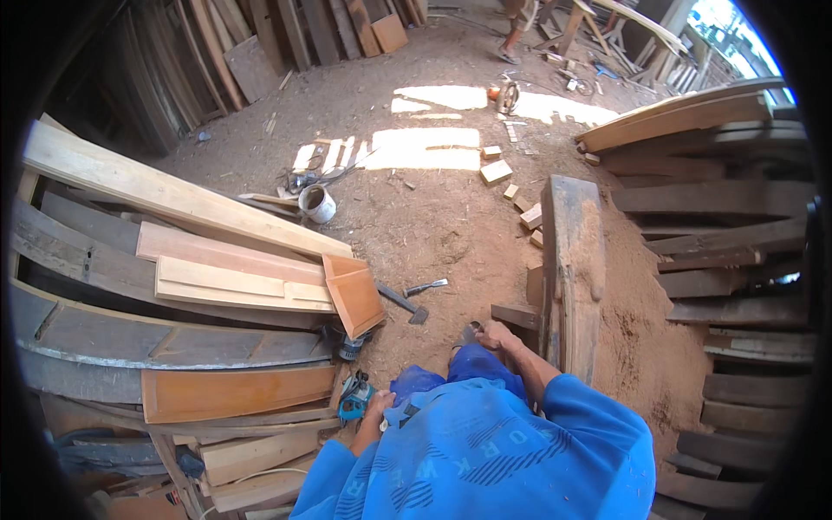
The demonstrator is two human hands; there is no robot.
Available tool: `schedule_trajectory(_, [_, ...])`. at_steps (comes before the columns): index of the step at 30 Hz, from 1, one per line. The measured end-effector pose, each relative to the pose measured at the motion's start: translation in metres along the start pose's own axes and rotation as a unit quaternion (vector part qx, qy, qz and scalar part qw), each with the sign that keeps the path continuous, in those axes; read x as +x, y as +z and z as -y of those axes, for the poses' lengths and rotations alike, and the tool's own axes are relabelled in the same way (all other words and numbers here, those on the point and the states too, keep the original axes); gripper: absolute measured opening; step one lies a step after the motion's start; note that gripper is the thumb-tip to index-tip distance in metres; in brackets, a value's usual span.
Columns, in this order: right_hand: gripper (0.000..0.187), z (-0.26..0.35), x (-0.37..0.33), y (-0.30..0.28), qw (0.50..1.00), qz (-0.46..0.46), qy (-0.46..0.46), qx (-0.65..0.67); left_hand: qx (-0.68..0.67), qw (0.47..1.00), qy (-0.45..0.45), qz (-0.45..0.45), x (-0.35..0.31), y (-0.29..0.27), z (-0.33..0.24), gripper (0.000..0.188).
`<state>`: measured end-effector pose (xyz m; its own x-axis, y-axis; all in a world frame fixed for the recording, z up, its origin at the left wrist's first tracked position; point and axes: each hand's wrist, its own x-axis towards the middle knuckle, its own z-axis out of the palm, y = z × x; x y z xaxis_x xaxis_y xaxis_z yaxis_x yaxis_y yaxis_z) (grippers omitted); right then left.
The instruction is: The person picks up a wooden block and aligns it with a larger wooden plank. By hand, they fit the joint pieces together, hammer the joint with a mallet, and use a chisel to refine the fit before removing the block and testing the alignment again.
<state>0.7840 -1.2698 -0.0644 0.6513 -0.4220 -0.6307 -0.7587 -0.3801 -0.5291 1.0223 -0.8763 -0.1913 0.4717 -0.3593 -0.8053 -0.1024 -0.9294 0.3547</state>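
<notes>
My right hand [497, 336] is closed on a small dark grey piece [471, 332] with a metallic look, just in front of my knees; its exact kind is not clear. Beside that hand, a short board [515, 315] juts out from a thick wooden beam [572, 277] strewn with sawdust. My left hand [380, 406] is low by my left thigh, close to a teal power tool [355, 396]; its fingers are too small and partly hidden to read. Ahead of my knees, a hammer [407, 305] and a chisel [425, 287] lie on the ground.
Stacked boards [234, 347] crowd my left, with a brown panel piece [354, 295] on their ends. A white bucket [317, 204] stands beyond. Wood blocks [496, 172] are scattered ahead, near a circular saw [507, 97]. More timber [728, 234] is piled at right. A person's leg [513, 39] shows far off.
</notes>
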Motion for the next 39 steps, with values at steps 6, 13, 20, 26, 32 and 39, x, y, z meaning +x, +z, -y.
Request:
schedule_trajectory(6, [0.040, -0.049, 0.092, -0.050, 0.994, 0.008, 0.092, -0.058, -0.057, 0.997, -0.016, -0.039, -0.035, -0.031, -0.124, 0.049])
schedule_trajectory(13, [0.028, -0.113, 0.131, 0.012, 0.996, -0.043, 0.080, 0.018, 0.119, 0.982, 0.038, 0.138, 0.005, -0.046, -0.171, 0.067])
schedule_trajectory(20, [0.029, -0.036, 0.141, 0.036, 0.989, 0.013, 0.144, 0.030, 0.236, 0.926, -0.006, 0.293, -0.005, -0.042, -0.197, 0.076])
schedule_trajectory(26, [0.029, 0.020, 0.229, 0.037, 0.978, 0.101, 0.175, 0.054, 0.236, 0.948, -0.080, 0.200, 0.016, -0.042, -0.193, 0.086])
schedule_trajectory(32, [0.034, 0.003, 0.366, 0.120, 0.989, 0.112, 0.075, -0.061, 0.188, 0.976, -0.104, 0.019, 0.069, -0.027, -0.151, 0.066])
schedule_trajectory(39, [0.034, -0.048, 0.511, 0.258, 0.987, 0.093, 0.037, -0.126, 0.167, 0.977, -0.005, -0.134, 0.094, -0.036, -0.114, 0.048])
